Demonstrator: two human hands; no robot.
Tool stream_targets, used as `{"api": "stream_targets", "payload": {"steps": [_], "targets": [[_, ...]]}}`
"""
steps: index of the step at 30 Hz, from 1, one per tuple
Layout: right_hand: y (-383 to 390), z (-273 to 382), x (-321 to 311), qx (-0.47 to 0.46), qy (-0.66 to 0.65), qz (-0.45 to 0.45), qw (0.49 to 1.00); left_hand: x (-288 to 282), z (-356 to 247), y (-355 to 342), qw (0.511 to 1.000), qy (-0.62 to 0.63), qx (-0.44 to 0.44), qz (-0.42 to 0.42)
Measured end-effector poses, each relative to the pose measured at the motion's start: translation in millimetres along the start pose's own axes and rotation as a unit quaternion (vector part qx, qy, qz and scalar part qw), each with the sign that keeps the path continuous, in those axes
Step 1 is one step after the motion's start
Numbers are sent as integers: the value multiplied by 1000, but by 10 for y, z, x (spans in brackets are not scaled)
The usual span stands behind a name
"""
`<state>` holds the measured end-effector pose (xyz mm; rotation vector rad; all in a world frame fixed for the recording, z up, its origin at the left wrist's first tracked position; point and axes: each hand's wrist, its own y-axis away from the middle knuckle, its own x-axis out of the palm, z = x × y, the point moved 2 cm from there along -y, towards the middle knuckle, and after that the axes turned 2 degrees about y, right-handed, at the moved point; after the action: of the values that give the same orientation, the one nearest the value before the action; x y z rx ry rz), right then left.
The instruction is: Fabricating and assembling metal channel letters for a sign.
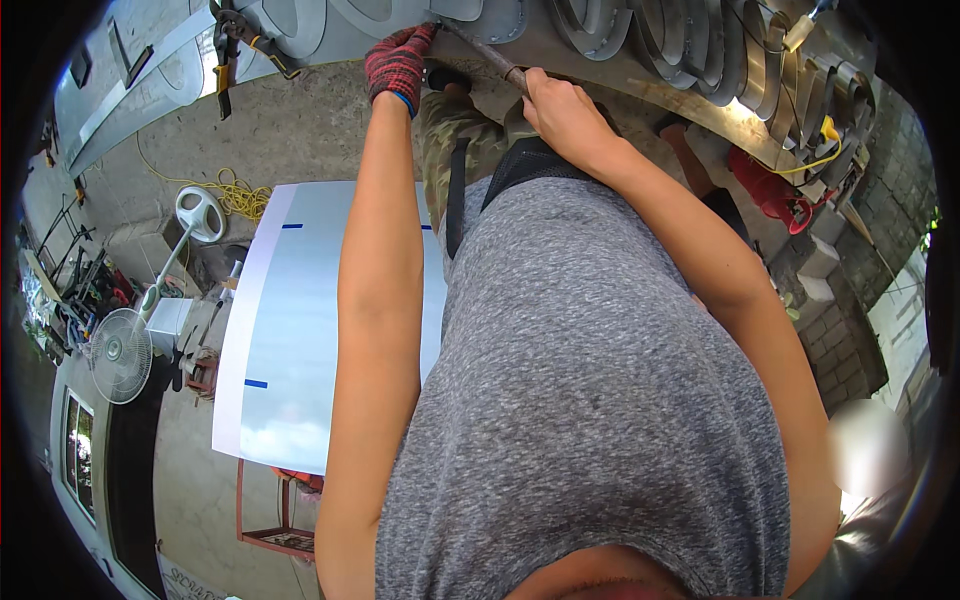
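Observation:
My left hand, in a red and black knit glove with a blue cuff, reaches to the near edge of a metal-covered work table. Its fingers are closed together; what they pinch, if anything, is too small to make out. My bare right hand is wrapped round the back end of a rod-like tool with a thicker brownish barrel and a thin shaft. The tool slants up and left, its tip close to my left fingertips. Just beyond lie curved sheet-metal pieces.
Snips and pliers lie at the table's left. Bent metal strips crowd its right. A person's leg shows past the table, near a red container. Left are a pale-blue panel, a yellow cord and a fan.

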<state>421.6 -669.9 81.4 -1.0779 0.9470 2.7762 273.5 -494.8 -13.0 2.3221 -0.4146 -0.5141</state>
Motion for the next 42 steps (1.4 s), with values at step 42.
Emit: {"api": "stream_targets", "payload": {"steps": [42], "targets": [[-8,16,20,14,2,-20,1000,13,-9,39,1000,17,-6,5]]}}
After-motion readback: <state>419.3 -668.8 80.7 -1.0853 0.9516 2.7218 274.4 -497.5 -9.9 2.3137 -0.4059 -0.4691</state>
